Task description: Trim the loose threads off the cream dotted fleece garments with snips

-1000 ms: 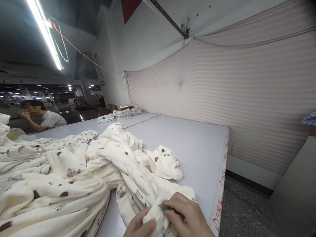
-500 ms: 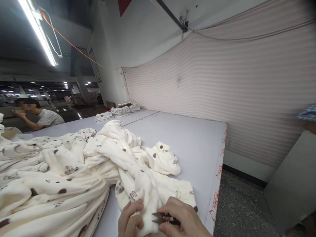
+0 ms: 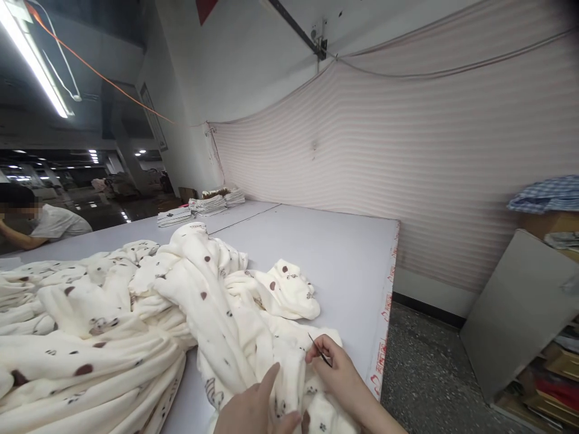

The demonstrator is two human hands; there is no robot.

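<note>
Cream spotted fleece (image 3: 205, 313) heaped on a pale table (image 3: 353, 259), two hands at its near end.
The right hand (image 3: 335, 369) grips slim dark snips (image 3: 322, 355) above the cloth; the left hand (image 3: 251, 407) touches it, thumb and forefinger wide apart. Beyond, white stacks (image 3: 208, 206) sit near a striped curtain (image 3: 407, 150).

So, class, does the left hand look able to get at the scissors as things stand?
Probably yes: the left hand is near, with only folds of spotted cloth between, though the right hand holds and partly covers the scissors.
</note>
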